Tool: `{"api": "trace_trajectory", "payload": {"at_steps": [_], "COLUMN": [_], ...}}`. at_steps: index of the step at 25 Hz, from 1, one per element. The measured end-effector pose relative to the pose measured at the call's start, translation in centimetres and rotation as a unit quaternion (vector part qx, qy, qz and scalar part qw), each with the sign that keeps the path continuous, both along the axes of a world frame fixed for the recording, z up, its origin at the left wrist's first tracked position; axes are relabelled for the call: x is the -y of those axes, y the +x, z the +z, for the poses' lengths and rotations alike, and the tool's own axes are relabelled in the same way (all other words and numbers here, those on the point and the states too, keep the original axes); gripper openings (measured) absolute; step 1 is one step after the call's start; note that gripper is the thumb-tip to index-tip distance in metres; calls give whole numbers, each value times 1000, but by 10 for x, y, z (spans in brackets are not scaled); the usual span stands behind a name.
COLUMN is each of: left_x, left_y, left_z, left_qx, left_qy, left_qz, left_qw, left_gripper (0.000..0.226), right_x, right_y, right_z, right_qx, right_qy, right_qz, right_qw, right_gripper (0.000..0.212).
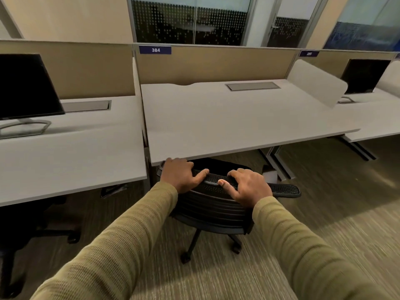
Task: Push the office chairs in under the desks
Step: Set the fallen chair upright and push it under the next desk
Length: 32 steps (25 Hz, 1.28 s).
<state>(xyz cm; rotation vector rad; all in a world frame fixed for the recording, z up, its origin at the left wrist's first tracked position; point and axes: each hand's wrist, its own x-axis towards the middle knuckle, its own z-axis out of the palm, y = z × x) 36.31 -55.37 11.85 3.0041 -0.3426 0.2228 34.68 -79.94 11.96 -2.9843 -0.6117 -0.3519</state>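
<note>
A black mesh-backed office chair (213,210) stands at the front edge of the middle white desk (227,118), the one labelled 384. Its seat is hidden beneath the desktop; the backrest top and wheeled base show. My left hand (180,177) grips the left end of the backrest's top rim, close to the desk edge. My right hand (249,187) grips the same rim further right, thumb over the mesh. A second black chair (28,230) sits partly beneath the left desk (71,156).
Monitors stand on the left desk (26,87) and the right desk (365,76). Beige partitions (216,63) run behind the desks, with a white divider (316,83) on the right. Desk legs (279,163) reach onto the carpet (324,202) right of the chair.
</note>
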Motion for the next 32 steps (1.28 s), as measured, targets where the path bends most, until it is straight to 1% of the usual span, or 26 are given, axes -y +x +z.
{"api": "trace_trajectory", "payload": {"at_steps": [5, 8, 11, 15, 19, 25, 29, 32], "left_x": [36, 56, 70, 83, 93, 107, 122, 122], "left_y": [30, 48, 66, 90, 109, 128, 135, 134], "left_z": [-6, -6, -7, -8, -9, -16, -17, -18], "left_qx": [-12, -17, -26, -23, -15, -18, -30, -35], "left_qy": [15, 16, 17, 23, 21, 26, 38, 37], "left_qz": [68, 92, 103, 119, 137, 185, 195, 196], "left_qw": [998, 995, 994, 992, 990, 982, 980, 979], "left_gripper": [84, 89, 86, 90, 86, 87, 87, 87], "right_x": [41, 60, 75, 87, 95, 105, 117, 117], "right_y": [58, 90, 121, 158, 188, 230, 239, 238], "right_z": [2, 1, 0, 0, -1, -4, -13, -13], "right_qx": [2, 3, 3, 2, 4, 22, 36, 29], "right_qy": [-31, -46, -50, -57, -55, -43, -32, -35], "right_qz": [7, 12, 19, 46, 64, 101, 102, 100], "right_qw": [999, 999, 999, 997, 996, 994, 994, 994], "right_gripper": [79, 78, 77, 76, 78, 79, 78, 78]}}
